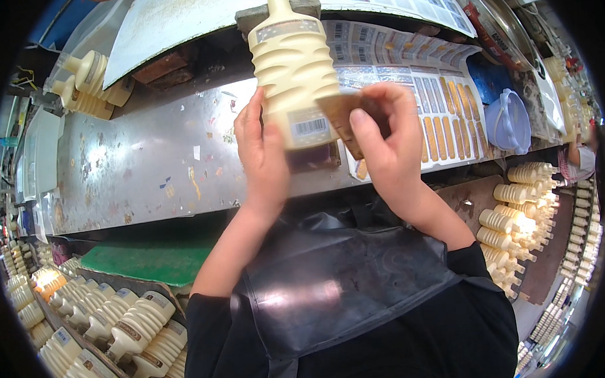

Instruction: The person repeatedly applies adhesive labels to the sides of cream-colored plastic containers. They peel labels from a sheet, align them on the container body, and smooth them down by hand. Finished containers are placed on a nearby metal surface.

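A cream plastic bottle [293, 79] with wavy ridges lies on the bench, its neck pointing away from me against a grey block [250, 21]. It bears a label strip near its shoulder and a barcode label [310, 127] near its base. My left hand [260, 154] steadies the bottle's left side near the base, fingers against it. In my right hand [390, 129] is a flat brown scraper [341, 121], pinched between thumb and fingers. Its edge meets the bottle's lower right side, beside the barcode label.
Label sheets [434, 84] lie right of the bottle, under a raised white board [177, 27]. A pale blue bucket [508, 123] stands farther right. Cream bottles [89, 76] rest at far left; more bottles [516, 201] line the right, and others [140, 324] fill crates at lower left beside a green board [151, 257].
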The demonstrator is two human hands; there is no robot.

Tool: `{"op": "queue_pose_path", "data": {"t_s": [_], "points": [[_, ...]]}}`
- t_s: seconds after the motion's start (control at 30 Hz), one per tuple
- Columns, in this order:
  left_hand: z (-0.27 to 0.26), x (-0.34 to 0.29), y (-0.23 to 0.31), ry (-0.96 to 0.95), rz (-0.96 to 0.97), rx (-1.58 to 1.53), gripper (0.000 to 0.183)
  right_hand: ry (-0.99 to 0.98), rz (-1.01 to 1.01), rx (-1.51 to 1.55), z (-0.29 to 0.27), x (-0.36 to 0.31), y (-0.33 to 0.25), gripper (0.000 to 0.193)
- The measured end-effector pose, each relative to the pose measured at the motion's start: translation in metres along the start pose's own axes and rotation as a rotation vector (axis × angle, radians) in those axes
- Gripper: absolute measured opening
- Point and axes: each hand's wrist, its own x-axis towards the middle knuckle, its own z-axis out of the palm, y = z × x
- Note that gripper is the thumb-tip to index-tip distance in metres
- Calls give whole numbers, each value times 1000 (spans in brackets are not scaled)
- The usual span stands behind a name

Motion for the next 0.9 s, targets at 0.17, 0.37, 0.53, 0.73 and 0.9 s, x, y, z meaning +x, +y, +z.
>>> {"op": "queue_pose_path", "data": {"t_s": [0.17, 0.37, 0.53, 0.73, 0.9], "points": [[14, 5, 5, 76, 25, 237, 73, -137, -177, -434, 15, -6, 6, 40], [14, 4, 1, 56, 28, 146, 69, -16, -156, -485, 3, 9, 24, 41], [13, 5, 0, 41, 13, 104, 67, -152, -185, -335, -4, 12, 15, 32], [12, 5, 0, 20, -32, 59, 65, -15, -418, -531, -12, 16, 20, 31], [12, 7, -2, 42, -134, -168, 63, -222, -819, -532, -12, -20, 22, 34]]}}
